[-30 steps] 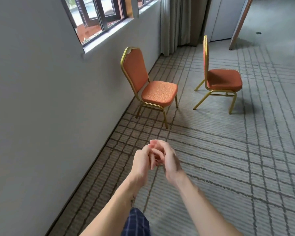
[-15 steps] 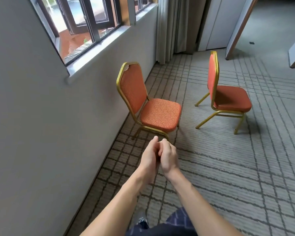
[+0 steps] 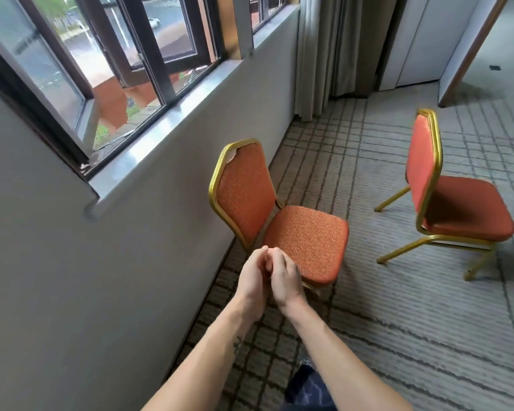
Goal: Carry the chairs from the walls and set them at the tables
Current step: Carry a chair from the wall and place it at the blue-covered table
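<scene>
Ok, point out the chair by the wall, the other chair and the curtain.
chair by the wall [image 3: 306, 235], head view, seat cushion.
other chair [image 3: 469, 209], head view, seat cushion.
curtain [image 3: 318, 54], head view, middle of the folds.

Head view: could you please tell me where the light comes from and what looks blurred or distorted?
In the head view, daylight enters through the window, with glare on the sill; the wide lens bows the wall; the far chair is motion-smeared, the near chair sharper.
</scene>
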Tool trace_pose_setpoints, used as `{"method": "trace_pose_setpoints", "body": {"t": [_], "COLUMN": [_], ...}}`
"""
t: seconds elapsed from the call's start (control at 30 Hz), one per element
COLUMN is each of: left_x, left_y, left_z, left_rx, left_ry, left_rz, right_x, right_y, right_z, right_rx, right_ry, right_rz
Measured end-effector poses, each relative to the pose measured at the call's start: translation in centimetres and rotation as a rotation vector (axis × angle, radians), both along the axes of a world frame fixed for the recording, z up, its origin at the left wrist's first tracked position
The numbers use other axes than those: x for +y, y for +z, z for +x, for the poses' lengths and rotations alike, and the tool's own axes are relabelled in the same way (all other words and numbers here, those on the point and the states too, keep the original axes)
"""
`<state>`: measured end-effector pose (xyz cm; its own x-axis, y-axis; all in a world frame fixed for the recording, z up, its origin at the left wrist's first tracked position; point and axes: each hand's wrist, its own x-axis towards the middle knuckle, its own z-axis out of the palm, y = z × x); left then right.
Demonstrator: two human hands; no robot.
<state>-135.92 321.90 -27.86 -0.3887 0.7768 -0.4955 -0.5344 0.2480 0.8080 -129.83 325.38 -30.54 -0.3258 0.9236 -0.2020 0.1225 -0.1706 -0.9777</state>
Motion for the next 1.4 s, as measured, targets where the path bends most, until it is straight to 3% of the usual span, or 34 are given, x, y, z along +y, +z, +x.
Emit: {"method": "trace_pose_setpoints", "body": {"t": [0.13, 0.5, 0.77, 1.0, 1.2, 1.4], "left_x": [6.1, 20.1, 31.4, 38.6, 42.0, 43.2], "left_y": [0.2, -1.4, -5.4, -6.2, -6.5, -6.1], "left_z": [-4.2, -21.0, -34.5, -40.7, -42.3, -41.5], "left_rx": [0.103, 0.407, 0.579, 0.674, 0.620, 0.583], "left_ry": [0.019, 0.108, -0.163, -0.513, -0.687, -0.714], "left_rz": [-0.013, -0.065, -0.101, -0.197, -0.303, -0.293], "right_x": [6.7, 20.5, 27.9, 32.0, 34.6, 35.4], "right_y": [-0.8, -1.9, -3.5, -4.7, -6.7, -7.4], "right_z": [-3.4, -15.9, -29.2, -35.9, -39.2, -38.7], "right_rx": [0.040, -0.193, -0.302, -0.307, -0.516, -0.671], "right_ry": [0.087, 0.274, 0.225, 0.096, 0.045, -0.040], "right_rz": [-0.061, -0.001, -0.017, -0.108, -0.120, -0.111]}}
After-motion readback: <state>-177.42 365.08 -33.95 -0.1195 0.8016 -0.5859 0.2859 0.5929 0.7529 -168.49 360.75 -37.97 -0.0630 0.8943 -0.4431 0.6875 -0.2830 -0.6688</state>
